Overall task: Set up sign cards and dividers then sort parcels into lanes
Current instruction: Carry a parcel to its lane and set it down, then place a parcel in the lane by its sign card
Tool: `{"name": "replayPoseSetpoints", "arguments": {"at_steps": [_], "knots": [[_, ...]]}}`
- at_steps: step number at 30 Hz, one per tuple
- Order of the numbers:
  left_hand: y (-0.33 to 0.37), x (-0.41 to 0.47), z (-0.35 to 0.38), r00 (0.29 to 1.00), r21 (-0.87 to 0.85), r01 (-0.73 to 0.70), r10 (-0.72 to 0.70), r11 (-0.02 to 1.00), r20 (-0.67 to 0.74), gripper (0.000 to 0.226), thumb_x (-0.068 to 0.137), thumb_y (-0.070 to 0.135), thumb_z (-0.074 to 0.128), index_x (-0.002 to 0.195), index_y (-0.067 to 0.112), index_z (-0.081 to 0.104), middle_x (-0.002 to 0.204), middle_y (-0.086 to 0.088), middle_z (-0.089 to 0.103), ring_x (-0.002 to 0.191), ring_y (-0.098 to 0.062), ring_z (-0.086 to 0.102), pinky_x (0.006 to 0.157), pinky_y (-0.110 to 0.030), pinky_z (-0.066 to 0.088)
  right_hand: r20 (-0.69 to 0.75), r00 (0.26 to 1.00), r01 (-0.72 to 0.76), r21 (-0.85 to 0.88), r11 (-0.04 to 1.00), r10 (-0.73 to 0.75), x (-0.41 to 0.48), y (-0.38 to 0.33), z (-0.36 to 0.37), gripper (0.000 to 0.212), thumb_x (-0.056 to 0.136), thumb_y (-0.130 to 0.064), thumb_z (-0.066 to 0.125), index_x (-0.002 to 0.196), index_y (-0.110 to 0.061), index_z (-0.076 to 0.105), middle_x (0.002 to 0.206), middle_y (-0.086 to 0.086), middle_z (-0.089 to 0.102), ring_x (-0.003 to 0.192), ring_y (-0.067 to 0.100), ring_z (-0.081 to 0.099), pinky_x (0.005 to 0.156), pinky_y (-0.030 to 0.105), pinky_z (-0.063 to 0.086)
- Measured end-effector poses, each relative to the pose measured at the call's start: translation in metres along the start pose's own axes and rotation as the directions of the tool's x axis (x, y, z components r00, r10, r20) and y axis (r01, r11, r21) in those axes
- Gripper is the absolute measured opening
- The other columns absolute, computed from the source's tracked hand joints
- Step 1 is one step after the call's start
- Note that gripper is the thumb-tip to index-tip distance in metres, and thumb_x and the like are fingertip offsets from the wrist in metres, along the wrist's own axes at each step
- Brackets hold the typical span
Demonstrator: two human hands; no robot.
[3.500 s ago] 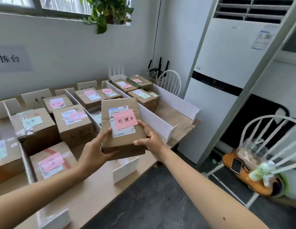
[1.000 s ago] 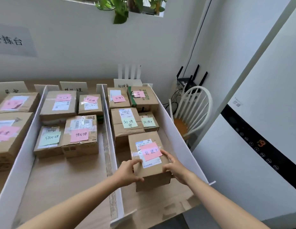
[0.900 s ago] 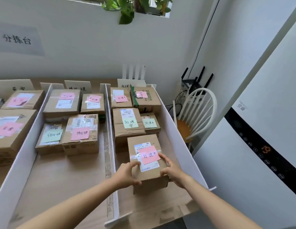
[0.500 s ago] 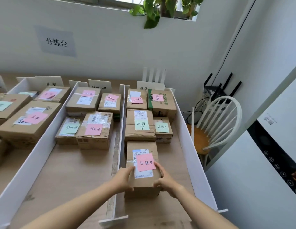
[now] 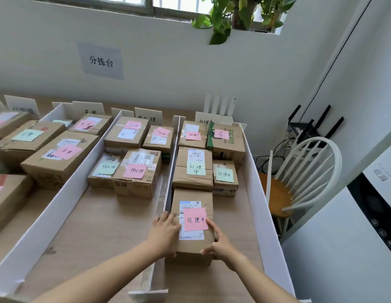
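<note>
A long white foam-board divider [image 5: 48, 219] crosses the pale wooden desk [image 5: 98, 226]; beside it stand four brown cardboard parcels [image 5: 133, 186] with pink and green notes. Past the middle white divider [image 5: 176, 130], the left grip [image 5: 165, 234] curls round the left edge of the brown cardboard parcel with a pink sticky note [image 5: 192, 197]. This parcel sits in the rightmost lane, nearest the person. The right grip [image 5: 220, 243] clasps its near right corner, beside the white outer wall [image 5: 262, 204].

Left hand [image 5: 164, 235], right hand [image 5: 221, 244]: curled grip
</note>
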State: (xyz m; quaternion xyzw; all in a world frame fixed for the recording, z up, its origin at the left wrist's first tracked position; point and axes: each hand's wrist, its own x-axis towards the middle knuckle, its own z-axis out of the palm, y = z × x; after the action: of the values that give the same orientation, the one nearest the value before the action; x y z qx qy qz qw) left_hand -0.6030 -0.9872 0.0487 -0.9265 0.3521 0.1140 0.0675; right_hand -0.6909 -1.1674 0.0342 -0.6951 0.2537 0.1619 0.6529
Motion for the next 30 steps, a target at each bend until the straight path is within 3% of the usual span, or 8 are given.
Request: {"name": "replayPoseSetpoints", "arguments": {"at_steps": [3, 7, 18, 24, 28, 30], "knots": [[-0.003, 0.003, 0.001, 1.000, 0.014, -0.015, 0.015, 1.000, 0.007, 0.083, 0.069, 0.049, 0.074, 0.140, 0.027, 0.037, 0.148, -0.001, 0.026, 0.136, -0.027, 0.016, 0.109, -0.040, 0.017, -0.007, 1.000, 0.005, 0.008, 1.000, -0.005, 0.000, 0.001, 0.001, 0.094, 0.071, 0.023, 0.055, 0.145, -0.031, 0.033, 0.131, 0.003, 0.051, 0.087, 0.014, 0.055, 0.049, 0.016, 0.045], [-0.006, 0.005, 0.003, 0.999, 0.036, -0.027, 0.027, 0.999, 0.023, 0.083, 0.068, 0.052, 0.074, 0.139, 0.029, 0.038, 0.140, 0.003, 0.036, 0.133, -0.025, 0.021, 0.107, -0.040, 0.018, -0.017, 1.000, 0.008, 0.017, 1.000, -0.008, 0.002, 0.004, 0.002, 0.096, 0.069, 0.022, 0.057, 0.145, -0.033, 0.035, 0.128, 0.004, 0.054, 0.093, 0.018, 0.057, 0.054, 0.018, 0.048], [-0.012, 0.003, 0.003, 0.999, 0.028, -0.015, 0.014, 1.000, 0.046, 0.083, 0.067, 0.054, 0.074, 0.139, 0.031, 0.038, 0.138, 0.002, 0.038, 0.131, -0.023, 0.026, 0.107, -0.042, 0.017, -0.009, 1.000, 0.022, -0.028, 0.999, -0.022, 0.004, 0.000, 0.006, 0.096, 0.070, 0.020, 0.059, 0.144, -0.035, 0.035, 0.128, 0.006, 0.053, 0.090, 0.016, 0.055, 0.049, 0.015, 0.045], [-0.013, 0.004, 0.003, 0.999, -0.016, -0.004, 0.005, 1.000, 0.055, 0.082, 0.066, 0.053, 0.075, 0.138, 0.031, 0.042, 0.136, 0.003, 0.039, 0.129, -0.023, 0.027, 0.106, -0.042, 0.020, 0.005, 0.999, -0.050, -0.264, 0.963, 0.053, 0.009, -0.005, 0.003, 0.092, 0.074, 0.006, 0.064, 0.144, -0.041, 0.026, 0.116, -0.001, 0.049, 0.075, 0.015, 0.053, 0.054, 0.026, 0.044], [-0.010, 0.005, 0.002, 0.998, -0.003, -0.001, 0.002, 1.000, 0.056, 0.082, 0.066, 0.052, 0.077, 0.137, 0.029, 0.044, 0.135, 0.002, 0.041, 0.128, -0.024, 0.028, 0.106, -0.044, 0.020, 0.044, 0.990, -0.097, -0.498, 0.862, 0.137, 0.013, -0.026, 0.005, 0.091, 0.081, 0.000, 0.063, 0.145, -0.036, 0.009, 0.119, 0.000, 0.038, 0.087, 0.019, 0.052, 0.067, 0.034, 0.051], [-0.009, 0.005, 0.001, 0.999, 0.008, 0.002, -0.003, 1.000, 0.054, 0.082, 0.065, 0.051, 0.078, 0.136, 0.029, 0.045, 0.134, 0.001, 0.043, 0.127, -0.024, 0.029, 0.105, -0.043, 0.021, 0.034, 0.988, -0.102, -0.580, 0.808, 0.149, 0.012, -0.035, 0.011, 0.089, 0.085, 0.000, 0.060, 0.146, -0.031, 0.004, 0.115, 0.003, 0.038, 0.082, 0.018, 0.050, 0.060, 0.024, 0.049]]}}
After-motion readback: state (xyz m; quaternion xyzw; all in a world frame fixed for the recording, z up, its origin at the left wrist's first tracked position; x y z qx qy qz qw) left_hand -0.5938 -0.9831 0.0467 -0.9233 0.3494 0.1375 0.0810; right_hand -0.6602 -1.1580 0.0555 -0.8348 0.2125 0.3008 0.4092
